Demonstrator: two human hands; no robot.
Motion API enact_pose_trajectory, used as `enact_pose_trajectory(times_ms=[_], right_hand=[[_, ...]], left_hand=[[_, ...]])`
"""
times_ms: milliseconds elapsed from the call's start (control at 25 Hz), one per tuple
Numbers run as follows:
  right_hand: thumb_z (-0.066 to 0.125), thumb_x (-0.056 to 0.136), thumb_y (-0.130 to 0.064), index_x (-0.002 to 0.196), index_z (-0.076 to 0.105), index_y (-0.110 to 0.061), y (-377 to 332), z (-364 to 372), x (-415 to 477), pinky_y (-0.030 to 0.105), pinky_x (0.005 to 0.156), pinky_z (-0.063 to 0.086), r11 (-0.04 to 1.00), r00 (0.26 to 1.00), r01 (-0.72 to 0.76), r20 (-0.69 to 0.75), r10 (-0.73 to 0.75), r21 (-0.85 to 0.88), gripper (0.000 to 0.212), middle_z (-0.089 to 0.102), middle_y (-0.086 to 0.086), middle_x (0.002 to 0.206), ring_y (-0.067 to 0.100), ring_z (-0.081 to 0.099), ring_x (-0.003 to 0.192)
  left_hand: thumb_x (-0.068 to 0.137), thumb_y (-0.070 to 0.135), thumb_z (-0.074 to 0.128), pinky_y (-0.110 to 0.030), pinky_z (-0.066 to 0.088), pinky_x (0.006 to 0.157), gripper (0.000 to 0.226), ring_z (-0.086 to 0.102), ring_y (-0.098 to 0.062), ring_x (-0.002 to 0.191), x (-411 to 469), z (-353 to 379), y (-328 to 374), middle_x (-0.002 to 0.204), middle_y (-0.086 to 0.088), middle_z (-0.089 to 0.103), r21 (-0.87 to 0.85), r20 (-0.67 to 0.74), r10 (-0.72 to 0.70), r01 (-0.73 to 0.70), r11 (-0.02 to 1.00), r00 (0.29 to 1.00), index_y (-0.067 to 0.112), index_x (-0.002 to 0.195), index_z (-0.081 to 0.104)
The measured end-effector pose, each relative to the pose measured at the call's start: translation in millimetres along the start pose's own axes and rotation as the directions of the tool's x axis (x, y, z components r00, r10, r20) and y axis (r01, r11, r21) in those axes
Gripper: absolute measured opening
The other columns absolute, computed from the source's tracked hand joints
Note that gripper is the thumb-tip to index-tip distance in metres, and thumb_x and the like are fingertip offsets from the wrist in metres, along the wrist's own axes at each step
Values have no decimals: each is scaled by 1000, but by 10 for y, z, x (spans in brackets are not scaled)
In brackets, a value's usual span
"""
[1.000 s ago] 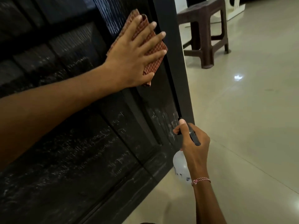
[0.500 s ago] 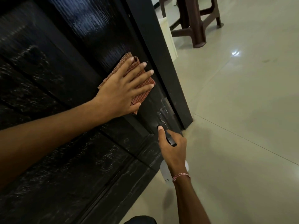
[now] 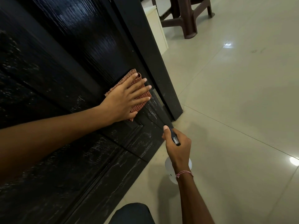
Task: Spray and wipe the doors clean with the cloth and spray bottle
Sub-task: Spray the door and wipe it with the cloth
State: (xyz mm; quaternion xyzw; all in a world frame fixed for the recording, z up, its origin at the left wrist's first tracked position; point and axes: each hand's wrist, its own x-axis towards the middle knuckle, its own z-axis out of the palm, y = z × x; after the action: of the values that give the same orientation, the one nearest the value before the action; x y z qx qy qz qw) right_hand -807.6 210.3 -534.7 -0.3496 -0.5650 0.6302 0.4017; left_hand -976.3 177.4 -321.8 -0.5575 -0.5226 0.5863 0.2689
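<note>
The left hand [image 3: 123,102] lies flat with its fingers spread, pressing the cloth [image 3: 119,84] against the door [image 3: 80,46] near its lower edge. Below and to the right of it, the right hand [image 3: 178,147] clasps the bottle [image 3: 168,167] by its dark head. The white body hangs under the wrist, just off the door, above the floor [image 3: 234,110].

Cloth [image 3: 138,106] lower on door [image 3: 80,46]

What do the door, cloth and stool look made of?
Door: probably wood or wood-grain moulding under glossy black paint; raised grain catches the light. Cloth: woven fabric, matte, red-and-cream check, folded layers. Stool: likely moulded brown plastic; uniform colour, dull sheen.
</note>
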Motion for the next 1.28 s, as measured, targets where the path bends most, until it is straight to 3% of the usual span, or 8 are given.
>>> enact_pose_trajectory(times_ms=[280,560,680,840,1040,1280], right_hand=[[55,93,-63,75,71,-6,-16,-69,61,39,55,50,1000,1000,13,-25,-13,27,63,68,7,66,23,58,57],[54,93,-64,79,72,-7,143,-219,178,43,57,53,1000,997,-7,-82,5,-27,61,67,7,67,25,59,61],[54,94,-62,79,72,-10,263,-319,182,36,56,52,999,995,-20,-102,17,-25,57,67,6,68,22,60,62],[59,97,-54,83,74,-12,343,-374,192,16,53,48,999,992,-50,-114,48,-11,47,70,3,72,17,63,66],[59,99,-49,84,75,-12,362,-421,186,13,55,46,998,994,-49,-95,46,-31,44,70,2,72,16,62,64],[59,100,-55,86,76,-15,276,-434,103,12,58,51,999,995,-45,-91,42,-32,46,72,0,74,15,66,69]], left_hand=[[100,72,6,-67,-21,120,83,-26,-45,154,439,65,487,168,-18,-28,32,-11,12,-12,999,1000,23,163,-19],[102,70,13,-70,-23,117,86,-25,-50,153,892,211,1322,168,-23,-25,25,21,72,-73,997,997,19,164,-16],[103,68,13,-69,-19,119,85,-24,-51,153,1023,272,1706,168,-24,-24,20,38,99,-100,995,994,15,164,-16],[106,64,14,-67,-16,122,84,-24,-52,152,1206,324,2163,168,-24,-24,3,64,109,-110,994,992,11,163,-18],[106,65,19,-71,-21,117,88,-25,-54,152,1370,356,2605,168,-27,-23,-53,122,90,-84,995,988,8,162,-18],[101,73,24,-70,-25,115,97,-30,-51,151,1276,282,2564,169,-21,-26,-84,171,79,-65,994,982,11,160,-22]])
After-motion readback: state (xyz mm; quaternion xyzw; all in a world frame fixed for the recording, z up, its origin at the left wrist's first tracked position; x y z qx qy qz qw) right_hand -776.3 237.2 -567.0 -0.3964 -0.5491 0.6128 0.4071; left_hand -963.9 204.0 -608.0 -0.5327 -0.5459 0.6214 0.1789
